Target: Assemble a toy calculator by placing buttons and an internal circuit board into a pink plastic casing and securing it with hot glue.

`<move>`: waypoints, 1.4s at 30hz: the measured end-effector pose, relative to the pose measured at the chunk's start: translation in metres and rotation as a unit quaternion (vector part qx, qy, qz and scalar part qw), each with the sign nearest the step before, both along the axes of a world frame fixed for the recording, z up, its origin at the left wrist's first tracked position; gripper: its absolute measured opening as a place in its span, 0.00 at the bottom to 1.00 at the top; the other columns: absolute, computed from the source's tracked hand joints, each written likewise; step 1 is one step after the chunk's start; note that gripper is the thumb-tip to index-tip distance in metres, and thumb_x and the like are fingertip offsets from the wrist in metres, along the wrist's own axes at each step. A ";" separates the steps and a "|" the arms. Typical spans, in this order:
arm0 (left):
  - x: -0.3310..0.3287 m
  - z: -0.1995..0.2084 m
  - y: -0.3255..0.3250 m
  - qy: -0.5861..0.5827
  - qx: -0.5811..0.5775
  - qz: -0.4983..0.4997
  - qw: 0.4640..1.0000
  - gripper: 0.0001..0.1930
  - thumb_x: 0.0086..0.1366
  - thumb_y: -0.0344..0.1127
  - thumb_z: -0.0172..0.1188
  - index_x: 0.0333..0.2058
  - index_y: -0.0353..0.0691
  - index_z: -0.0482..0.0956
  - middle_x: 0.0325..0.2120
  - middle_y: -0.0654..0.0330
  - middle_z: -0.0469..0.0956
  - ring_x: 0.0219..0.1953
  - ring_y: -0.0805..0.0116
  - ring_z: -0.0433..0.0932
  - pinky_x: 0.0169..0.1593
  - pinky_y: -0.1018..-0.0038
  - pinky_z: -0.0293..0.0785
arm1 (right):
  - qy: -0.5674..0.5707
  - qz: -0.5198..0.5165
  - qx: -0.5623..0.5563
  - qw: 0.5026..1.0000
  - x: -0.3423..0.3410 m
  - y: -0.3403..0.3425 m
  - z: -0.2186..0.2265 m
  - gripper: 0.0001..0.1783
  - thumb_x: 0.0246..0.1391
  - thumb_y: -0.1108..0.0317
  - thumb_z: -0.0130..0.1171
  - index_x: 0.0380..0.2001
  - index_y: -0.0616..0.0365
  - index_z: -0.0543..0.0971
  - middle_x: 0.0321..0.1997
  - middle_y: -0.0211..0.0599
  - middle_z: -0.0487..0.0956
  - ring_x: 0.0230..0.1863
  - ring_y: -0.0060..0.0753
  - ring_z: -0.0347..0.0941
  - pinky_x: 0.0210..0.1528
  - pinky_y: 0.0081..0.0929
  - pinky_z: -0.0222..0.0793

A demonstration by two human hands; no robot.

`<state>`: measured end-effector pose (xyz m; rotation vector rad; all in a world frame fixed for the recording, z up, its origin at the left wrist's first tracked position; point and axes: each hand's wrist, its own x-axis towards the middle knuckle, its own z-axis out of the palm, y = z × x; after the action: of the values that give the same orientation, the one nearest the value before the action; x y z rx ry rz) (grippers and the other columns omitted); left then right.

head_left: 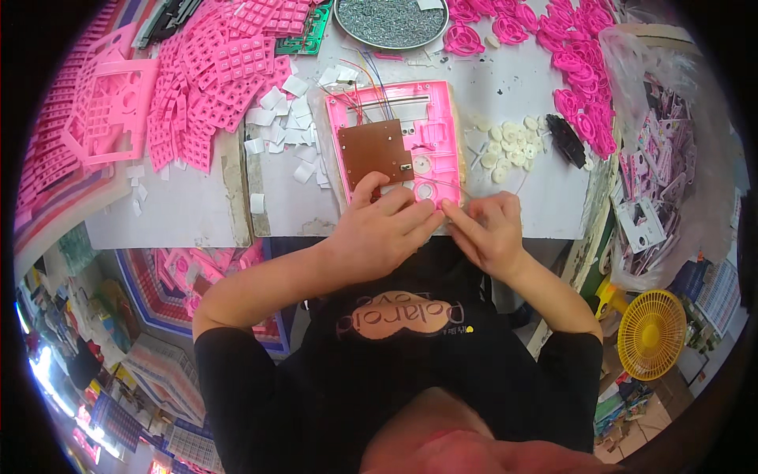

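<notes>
A pink plastic casing (448,150) lies with its inside up on the table in front of me. Over its left part rests a brown circuit board (369,150), from whose top several thin coloured wires rise. My left hand (383,225) grips the casing's near edge, one finger reaching onto the board's lower edge and the others bent by the round opening. At the casing's near right corner, my right hand (491,233) is closed in a pinch, its fingertips close to the left ones. What it pinches is too small to make out. A thin wire (444,183) runs across the casing just above.
Pink keypad pieces (213,87) pile up at the left, beside white paper squares (296,126). A round tray of screws (391,39) stands at the back. White discs (509,146), a black part (565,142) and pink rings (580,71) lie right. A yellow fan (651,334) stands lower right.
</notes>
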<state>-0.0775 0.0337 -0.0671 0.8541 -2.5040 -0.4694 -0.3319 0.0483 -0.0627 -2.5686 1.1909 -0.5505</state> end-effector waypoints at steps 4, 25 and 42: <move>-0.002 0.005 0.001 -0.061 -0.030 -0.019 0.998 0.25 0.52 0.39 0.65 0.51 0.43 0.81 0.41 0.68 0.75 0.44 0.70 0.73 0.54 0.57 0.61 | 0.141 0.052 0.007 0.989 -0.006 0.001 0.013 0.36 0.45 0.67 0.67 0.63 0.46 0.78 0.22 0.23 0.68 0.33 0.31 0.67 0.42 0.36 0.59; 0.043 -0.005 -0.086 0.077 -0.016 0.389 0.918 0.19 0.52 0.46 0.74 0.37 0.45 0.78 0.36 0.61 0.76 0.44 0.60 0.73 0.49 0.58 0.60 | -0.144 -0.111 0.177 0.967 0.102 -0.124 0.017 0.09 0.50 0.63 0.66 0.30 0.56 0.81 0.27 0.37 0.81 0.29 0.45 0.80 0.32 0.39 0.76; 0.035 -0.004 -0.112 0.094 0.077 0.334 0.935 0.12 0.49 0.41 0.73 0.32 0.47 0.85 0.38 0.65 0.78 0.46 0.62 0.74 0.52 0.57 0.61 | -0.023 0.162 0.085 0.983 0.074 -0.117 0.018 0.26 0.48 0.60 0.70 0.51 0.54 0.82 0.49 0.36 0.76 0.51 0.43 0.71 0.47 0.37 0.76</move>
<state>-0.0429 -0.0784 -0.0710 1.5563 -1.8601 -0.4791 -0.2579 -0.0685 -0.0444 -2.5140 0.7456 -0.4119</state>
